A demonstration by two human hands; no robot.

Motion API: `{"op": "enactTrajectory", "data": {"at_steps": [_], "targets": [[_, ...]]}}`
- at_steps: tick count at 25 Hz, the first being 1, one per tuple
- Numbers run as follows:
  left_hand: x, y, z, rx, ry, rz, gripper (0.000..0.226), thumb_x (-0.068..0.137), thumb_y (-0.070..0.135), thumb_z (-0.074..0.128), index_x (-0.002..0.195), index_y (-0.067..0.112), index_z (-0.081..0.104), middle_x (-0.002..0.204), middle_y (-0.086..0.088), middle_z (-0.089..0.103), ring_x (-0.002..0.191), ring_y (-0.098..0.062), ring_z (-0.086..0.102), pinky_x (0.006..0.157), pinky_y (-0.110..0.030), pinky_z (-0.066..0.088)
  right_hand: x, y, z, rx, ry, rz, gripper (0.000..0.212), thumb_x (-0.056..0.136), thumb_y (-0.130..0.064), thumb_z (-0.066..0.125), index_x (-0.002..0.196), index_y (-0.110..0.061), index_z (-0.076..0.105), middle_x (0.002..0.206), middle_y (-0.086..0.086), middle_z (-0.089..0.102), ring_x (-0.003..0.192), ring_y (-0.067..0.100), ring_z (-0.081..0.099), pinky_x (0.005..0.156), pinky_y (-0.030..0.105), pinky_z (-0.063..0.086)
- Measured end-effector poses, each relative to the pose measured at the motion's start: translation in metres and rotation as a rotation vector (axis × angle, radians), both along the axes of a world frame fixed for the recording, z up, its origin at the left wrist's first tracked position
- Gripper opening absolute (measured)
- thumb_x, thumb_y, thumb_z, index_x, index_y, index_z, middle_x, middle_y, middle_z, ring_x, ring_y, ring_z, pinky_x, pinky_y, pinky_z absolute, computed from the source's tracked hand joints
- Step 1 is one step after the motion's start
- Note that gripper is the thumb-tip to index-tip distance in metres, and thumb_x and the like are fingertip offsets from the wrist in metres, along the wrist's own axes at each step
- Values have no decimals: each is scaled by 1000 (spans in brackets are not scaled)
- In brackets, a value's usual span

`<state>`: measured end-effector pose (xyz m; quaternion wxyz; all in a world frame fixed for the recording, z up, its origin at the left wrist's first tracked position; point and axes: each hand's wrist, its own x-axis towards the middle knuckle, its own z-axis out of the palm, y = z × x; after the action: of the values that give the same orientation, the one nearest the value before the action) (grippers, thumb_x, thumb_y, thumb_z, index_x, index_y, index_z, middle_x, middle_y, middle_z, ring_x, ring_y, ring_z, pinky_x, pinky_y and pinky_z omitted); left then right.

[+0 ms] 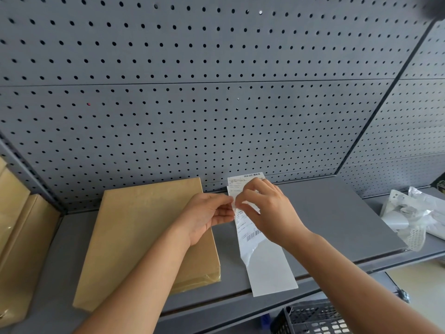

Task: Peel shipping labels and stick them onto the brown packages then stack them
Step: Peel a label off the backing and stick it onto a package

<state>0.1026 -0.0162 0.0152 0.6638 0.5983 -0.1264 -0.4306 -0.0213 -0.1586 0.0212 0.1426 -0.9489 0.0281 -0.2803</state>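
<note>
Peeling looks like the step going on in the head view. Both hands meet over a long white paper strip of shipping labels (253, 235). Its lower end rests on the flat grey metal shelf (337, 213), just beside a flat brown paper package (144, 225). The package lies close on the left, and I think that gives the label only a short way to go.

The left hand (209, 215) has its thumb and fingers bent and pinches the strip's left edge, likely to keep the backing steady. The right hand (267, 210) is bent too. Its fingertips pinch the printed label near the top, as if lifting it away. Lower down the strip looks bare and shiny, so 1 label may be used up.

More brown cardboard boxes (19, 225) stand at the far left. Crinkly white plastic bags (414, 213) lie well apart on the right, and a black plastic basket (313, 319) sits below the shelf.
</note>
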Motion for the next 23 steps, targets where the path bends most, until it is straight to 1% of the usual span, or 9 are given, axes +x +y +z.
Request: {"op": "enactTrajectory", "data": {"at_steps": [4, 6, 8, 10, 12, 13, 17, 21, 23], "targets": [[-4, -3, 4, 21, -11, 35, 17, 98, 8, 62, 88, 3, 74, 77, -11, 75, 65, -18, 70, 66, -29, 60, -5, 2, 10, 12, 24, 63, 9, 90, -9, 69, 92, -17, 65, 100, -6, 66, 95, 22, 61, 90, 30, 47], [-7, -2, 8, 44, -29, 45, 20, 100, 10, 58, 88, 5, 74, 72, -7, 76, 60, -15, 70, 58, -26, 58, -11, 4, 16, 54, 10, 62, 6, 93, -9, 65, 94, -14, 64, 101, -6, 68, 97, 23, 62, 90, 29, 48], [-7, -2, 11, 58, -34, 25, 21, 100, 13, 56, 90, 5, 73, 75, -8, 75, 60, -15, 69, 54, -24, 55, -17, 4, 21, 94, -2, 42, 6, 95, -9, 63, 96, -15, 62, 101, -7, 68, 94, 22, 63, 78, 36, 55], [-7, -2, 15, 43, -15, -62, 27, 101, 26, 57, 98, 5, 74, 87, -12, 74, 69, -19, 68, 62, -28, 57, -19, 3, 25, 118, -2, 20, 9, 96, -8, 61, 98, -17, 59, 100, -7, 67, 87, 20, 62, 66, 43, 56], [-11, -2, 22, 39, -25, -200, 40, 100, 43, 56, 109, 9, 74, 94, -9, 75, 80, -20, 69, 71, -30, 57, -18, 3, 29, 135, -17, 19, 11, 97, -9, 59, 99, -20, 57, 98, -7, 66, 77, 19, 58, 61, 45, 55], [-14, -2, 25, 33, -42, -254, 41, 99, 47, 56, 109, 11, 73, 95, -7, 75, 82, -19, 70, 71, -29, 56, -17, 4, 31, 141, -30, 32, 11, 98, -12, 58, 100, -22, 57, 99, -8, 65, 76, 20, 59, 61, 45, 55], [-19, -1, 32, -70, -29, -231, 29, 101, 32, 57, 100, 7, 71, 82, -5, 74, 70, -15, 69, 60, -24, 55, -18, 9, 39, 164, -58, 53, 15, 99, -14, 58, 103, -29, 56, 100, -11, 66, 82, 20, 64, 66, 42, 56], [-19, -4, 23, 36, -77, -119, 26, 99, 29, 62, 94, 6, 74, 73, -3, 73, 63, -14, 69, 54, -23, 53, -27, 12, 44, 180, -102, 37, 15, 98, -12, 60, 104, -26, 58, 100, -13, 67, 86, 14, 64, 69, 39, 56], [-20, -6, 18, 61, -71, -79, 24, 100, 26, 62, 87, 9, 72, 71, -4, 74, 63, -17, 71, 56, -28, 53, -32, 15, 49, 165, -131, 57, 14, 98, -14, 59, 106, -26, 58, 101, -12, 67, 89, 15, 65, 72, 38, 56]]}}
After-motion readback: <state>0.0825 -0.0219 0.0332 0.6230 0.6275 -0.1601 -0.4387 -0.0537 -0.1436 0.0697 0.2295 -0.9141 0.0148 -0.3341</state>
